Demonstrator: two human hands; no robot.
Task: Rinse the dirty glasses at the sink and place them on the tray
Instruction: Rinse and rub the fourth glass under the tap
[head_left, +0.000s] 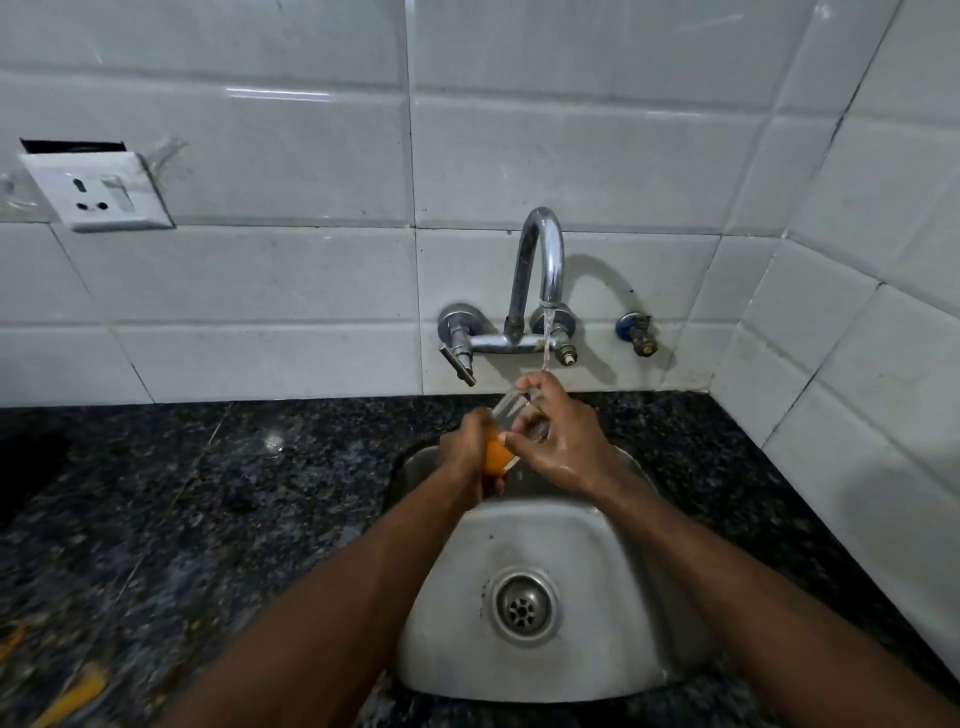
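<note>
Right hand (563, 447) over sink (597, 545), granite counter (208, 493)

The bare left forearm (358, 577) and bare right forearm (727, 566) extend from the near edge and converge at the far centre. The left hand (467, 449), knuckles up, grips the lower, orange-tinted end of a tilted clear drinking glass (511, 410). The right hand (563, 447), its back wet, curls round the upper part, with the thumb beside the left hand and the index fingertip at the far end. Its remaining fingers are probably behind the glass.
</note>
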